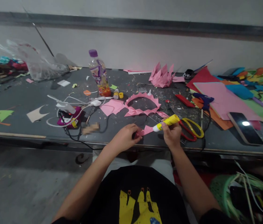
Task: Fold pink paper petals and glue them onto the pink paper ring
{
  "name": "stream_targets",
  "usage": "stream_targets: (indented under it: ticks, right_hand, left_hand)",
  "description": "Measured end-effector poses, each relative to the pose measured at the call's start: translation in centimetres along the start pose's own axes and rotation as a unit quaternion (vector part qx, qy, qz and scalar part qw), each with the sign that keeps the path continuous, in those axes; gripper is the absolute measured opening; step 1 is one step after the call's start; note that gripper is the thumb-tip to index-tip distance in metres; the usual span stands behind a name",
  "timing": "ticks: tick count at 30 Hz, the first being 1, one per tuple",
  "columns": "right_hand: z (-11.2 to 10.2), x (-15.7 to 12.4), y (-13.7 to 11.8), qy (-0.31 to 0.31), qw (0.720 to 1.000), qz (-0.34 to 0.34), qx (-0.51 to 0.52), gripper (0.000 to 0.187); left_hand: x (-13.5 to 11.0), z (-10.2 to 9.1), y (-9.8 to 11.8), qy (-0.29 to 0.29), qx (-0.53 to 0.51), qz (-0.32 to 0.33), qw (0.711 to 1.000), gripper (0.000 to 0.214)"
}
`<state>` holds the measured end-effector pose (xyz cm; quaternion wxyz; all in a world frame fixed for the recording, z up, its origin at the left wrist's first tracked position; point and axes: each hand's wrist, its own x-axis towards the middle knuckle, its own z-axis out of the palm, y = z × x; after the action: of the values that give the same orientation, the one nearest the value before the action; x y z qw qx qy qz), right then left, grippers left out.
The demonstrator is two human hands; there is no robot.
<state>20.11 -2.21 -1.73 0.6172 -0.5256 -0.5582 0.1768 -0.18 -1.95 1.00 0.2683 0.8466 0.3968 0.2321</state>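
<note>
Near the table's front edge, my left hand (128, 137) pinches one end of a folded pink paper strip (147, 130). My right hand (172, 133) grips a yellow glue stick (170, 120), its white end tilted down to the left against the strip, or just over it. Behind my hands lies a ring of pointed pink folded paper (143, 111), with a small white tip showing at its back rim. Pink paper pieces (112, 106) lie left of the ring. Red- and yellow-handled scissors (195, 130) rest right of my right hand.
A spiky pink paper flower (161, 76) stands at the back. To the left are a drink bottle (100, 74) and a purple power socket (72, 118) with white cables. On the right lie a blue glue gun (203, 100), coloured paper sheets (234, 101) and a phone (245, 128).
</note>
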Motion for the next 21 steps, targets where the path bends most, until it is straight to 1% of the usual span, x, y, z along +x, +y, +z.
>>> stream_targets:
  ticks: [1,3,7,11,17,21]
  right_hand:
    - [0.0,-0.1,-0.2,-0.003,1.000,-0.001,-0.005,0.018]
    - [0.1,-0.4,-0.6,-0.028,0.999,0.000,-0.028,0.018]
    - [0.7,-0.8,-1.6,-0.119,0.989,-0.028,-0.084,0.018]
    - [1.7,-0.9,-2.0,-0.197,0.972,-0.057,-0.116,0.019]
    - [2.4,-0.9,-1.5,-0.241,0.955,-0.088,-0.151,0.019]
    - [2.6,-0.8,-1.3,-0.248,0.950,-0.096,-0.161,0.018]
  left_hand:
    - [-0.1,0.2,0.0,-0.001,-0.003,-0.009,1.000,0.013]
    - [-0.1,0.7,-0.1,0.009,-0.020,-0.030,0.999,0.012]
    - [0.0,1.0,-0.2,0.030,-0.048,-0.051,0.997,0.014]
    - [-0.1,0.7,-0.2,0.030,-0.067,-0.052,0.996,0.022]
    - [-0.2,0.0,-0.3,-0.001,-0.088,-0.035,0.995,0.033]
    - [-0.1,0.0,-0.3,-0.005,-0.086,-0.040,0.995,0.033]
